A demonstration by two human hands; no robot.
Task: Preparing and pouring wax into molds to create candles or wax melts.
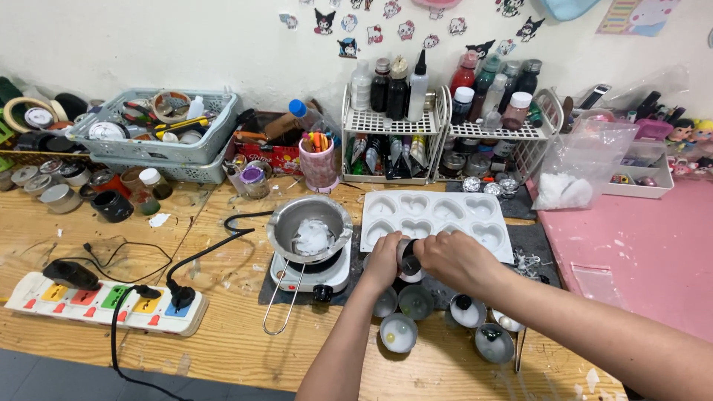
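My left hand [384,261] and my right hand [458,260] are closed together around a small dark bottle [408,256], held just above several small round metal tins [416,301]. Some tins hold white wax, and one [468,310] has a black lump in it. Right behind my hands lies a white mould with heart-shaped cavities [438,215]. To the left, a metal melting pot [310,226] with white wax chunks sits on a small white electric hot plate [310,273], its wire handle reaching toward me.
A power strip [104,301] with black plugs and cables lies at front left. Two white wire racks [445,126] of bottles stand by the wall, beside a pink pen cup [318,163], grey baskets [156,134] and a plastic bag [579,167]. A pink mat [639,245] covers the right.
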